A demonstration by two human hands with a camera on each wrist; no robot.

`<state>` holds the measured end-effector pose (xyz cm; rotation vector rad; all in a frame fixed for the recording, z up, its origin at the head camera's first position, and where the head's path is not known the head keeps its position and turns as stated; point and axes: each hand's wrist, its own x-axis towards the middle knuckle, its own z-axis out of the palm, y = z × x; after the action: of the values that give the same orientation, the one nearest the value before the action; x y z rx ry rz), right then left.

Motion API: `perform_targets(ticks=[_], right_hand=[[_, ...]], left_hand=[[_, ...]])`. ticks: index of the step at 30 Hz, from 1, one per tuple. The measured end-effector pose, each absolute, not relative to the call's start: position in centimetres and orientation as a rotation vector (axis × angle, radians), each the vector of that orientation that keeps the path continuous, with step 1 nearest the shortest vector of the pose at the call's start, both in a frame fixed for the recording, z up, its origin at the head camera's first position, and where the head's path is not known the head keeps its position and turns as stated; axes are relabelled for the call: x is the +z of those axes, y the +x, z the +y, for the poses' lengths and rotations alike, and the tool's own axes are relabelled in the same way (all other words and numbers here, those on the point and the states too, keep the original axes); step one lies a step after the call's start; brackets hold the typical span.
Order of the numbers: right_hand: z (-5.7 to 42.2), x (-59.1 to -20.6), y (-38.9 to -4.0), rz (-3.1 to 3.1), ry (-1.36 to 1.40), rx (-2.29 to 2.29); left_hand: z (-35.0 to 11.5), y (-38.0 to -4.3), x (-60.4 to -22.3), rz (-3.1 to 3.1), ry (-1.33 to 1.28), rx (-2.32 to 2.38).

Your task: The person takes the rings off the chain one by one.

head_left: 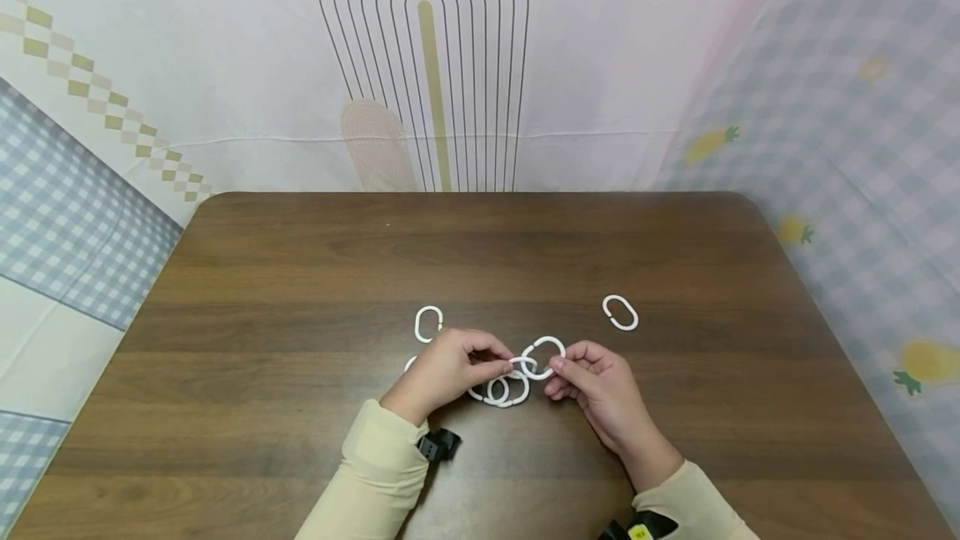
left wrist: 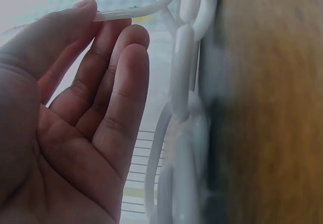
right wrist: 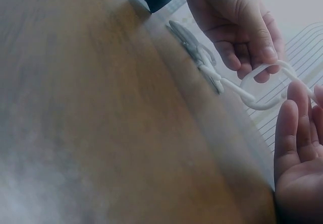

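My left hand pinches a white oval ring between thumb and fingertips, a little above the table. A second white ring, with a small gap in its rim, is pinched between the thumb and fingers of my right hand. These two rings overlap and look linked. From the left hand's ring a chain of white rings hangs down toward the table; in the left wrist view its links run beside the palm. Part of the chain is hidden behind the left hand.
One loose white ring lies on the brown table beyond my right hand. Another white ring lies beyond the left hand, with a further ring's edge partly covered. Patterned cloth hangs behind the table.
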<state>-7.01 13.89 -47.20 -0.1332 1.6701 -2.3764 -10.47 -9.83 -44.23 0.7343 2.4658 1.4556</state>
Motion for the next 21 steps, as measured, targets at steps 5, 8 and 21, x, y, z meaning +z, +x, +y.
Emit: perform_targets(ticks=[5,8,21], right_hand=[[13.92,-47.15,-7.05,1.67,-0.113,-2.368],[13.93,-47.09,-7.09,1.665,-0.087,-2.36],[13.97,-46.95,-7.05,1.702,0.021,-2.314]], left_hand=[[-9.9,-10.48,-44.27,2.465,0.743,1.481],[-9.95,-10.49,-44.3,2.475,0.748,1.492],[-10.14,-10.47,-44.27,2.493,0.771,1.499]])
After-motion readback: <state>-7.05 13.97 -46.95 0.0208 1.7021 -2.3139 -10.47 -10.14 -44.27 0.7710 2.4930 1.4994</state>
